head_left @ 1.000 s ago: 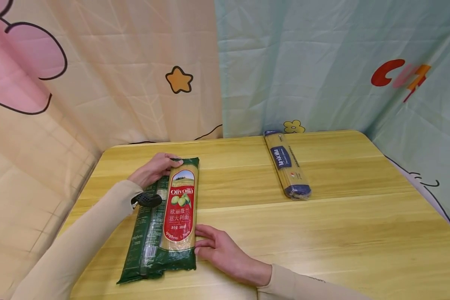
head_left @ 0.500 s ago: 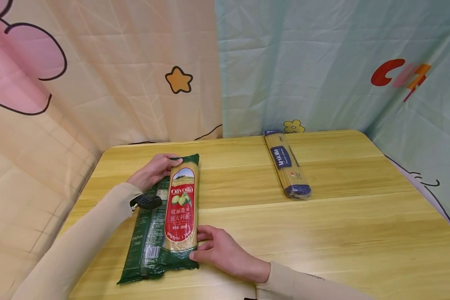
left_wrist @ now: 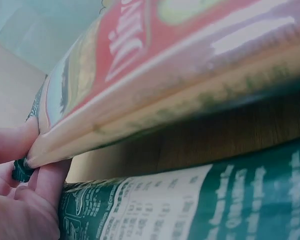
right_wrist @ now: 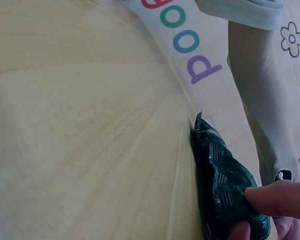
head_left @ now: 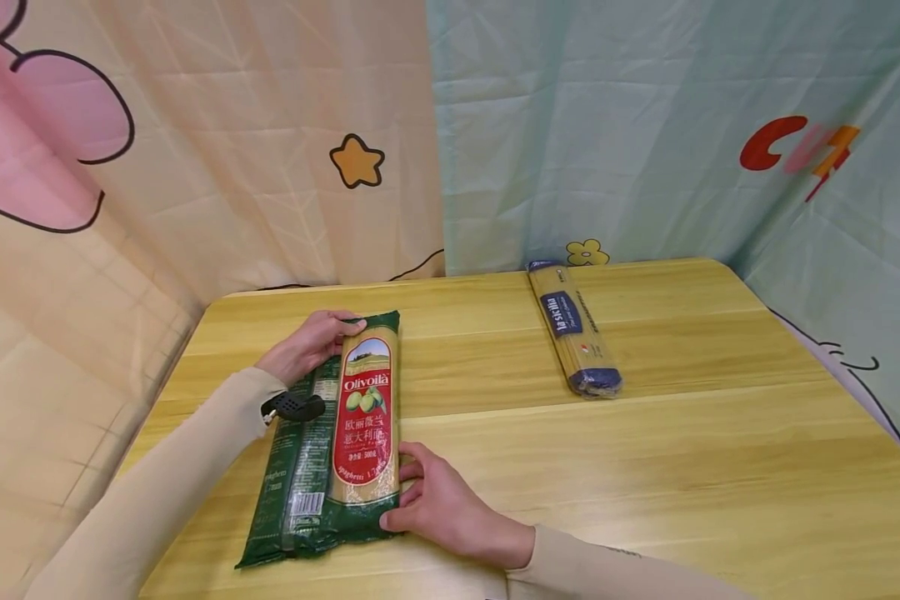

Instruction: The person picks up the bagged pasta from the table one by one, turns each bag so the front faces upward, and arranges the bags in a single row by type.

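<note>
A spaghetti pack with a red Olivoilà label [head_left: 365, 408] lies on the left of the table. My left hand [head_left: 309, 346] pinches its far end, thumb on top, as the left wrist view also shows. At its near right corner my right hand [head_left: 453, 510] grips the green end [right_wrist: 225, 185], thumb above and fingers along the side. Close to its left lies a second green spaghetti pack [head_left: 276, 487], barcode side up, partly covered by my left wrist. In the left wrist view a gap separates the raised edge of the labelled pack from the green pack [left_wrist: 190, 200].
A blue-ended La Sicilia pasta pack [head_left: 570, 329] lies at the back right of the wooden table [head_left: 645, 467]. Printed curtains [head_left: 270, 167] hang along the table's back and sides. A black wrist strap [head_left: 294, 406] circles my left wrist.
My right thumb has moved from the pack's side onto its green near end. The labelled pack has shifted very slightly right. The second green pack and the blue-ended pack stay put.
</note>
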{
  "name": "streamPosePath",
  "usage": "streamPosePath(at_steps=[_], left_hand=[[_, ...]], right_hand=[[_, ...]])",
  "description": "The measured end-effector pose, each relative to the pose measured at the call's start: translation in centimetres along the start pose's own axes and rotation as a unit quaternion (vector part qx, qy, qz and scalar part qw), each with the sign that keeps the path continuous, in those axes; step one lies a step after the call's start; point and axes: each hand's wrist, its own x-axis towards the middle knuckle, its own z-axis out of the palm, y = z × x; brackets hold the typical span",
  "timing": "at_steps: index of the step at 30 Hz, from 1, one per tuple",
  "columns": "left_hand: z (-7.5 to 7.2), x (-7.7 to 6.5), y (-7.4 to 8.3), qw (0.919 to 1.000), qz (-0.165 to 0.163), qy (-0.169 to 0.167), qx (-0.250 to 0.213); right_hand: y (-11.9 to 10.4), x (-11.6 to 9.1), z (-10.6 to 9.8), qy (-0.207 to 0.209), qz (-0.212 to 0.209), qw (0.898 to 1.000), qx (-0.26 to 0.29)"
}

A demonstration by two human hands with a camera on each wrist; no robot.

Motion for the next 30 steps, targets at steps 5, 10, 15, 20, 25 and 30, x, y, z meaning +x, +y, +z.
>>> streamPosePath(at_steps=[5,10,15,20,25,30], left_hand=[[-0.04,0.11,-0.09,1.0000,-0.003,0.001,0.003],[-0.13,0.08,0.03,0.9999,-0.011,0.008,0.009],[-0.04,-0.27,0.16,0.9995,-0.007,0.013,0.027],[0.11,-0.50,0.31,0.9993,-0.005,0.017,0.033],[0.05,-0.49,0.35,0.9992,-0.001,0.012,0.038],[0.06,-0.75,0.57,0.9988,-0.001,0.011,0.048]], right_hand=[[0.14,-0.08,-0.14,-0.017,0.002,0.997,0.074],[0.40,-0.29,-0.18,-0.036,-0.006,0.992,0.120],[0.44,-0.52,-0.09,-0.042,-0.003,0.990,0.132],[0.32,-0.67,0.00,-0.035,0.011,0.990,0.133],[0.44,-0.65,0.01,-0.024,0.014,0.992,0.123],[0.58,-0.70,-0.12,-0.022,0.012,0.991,0.135]])
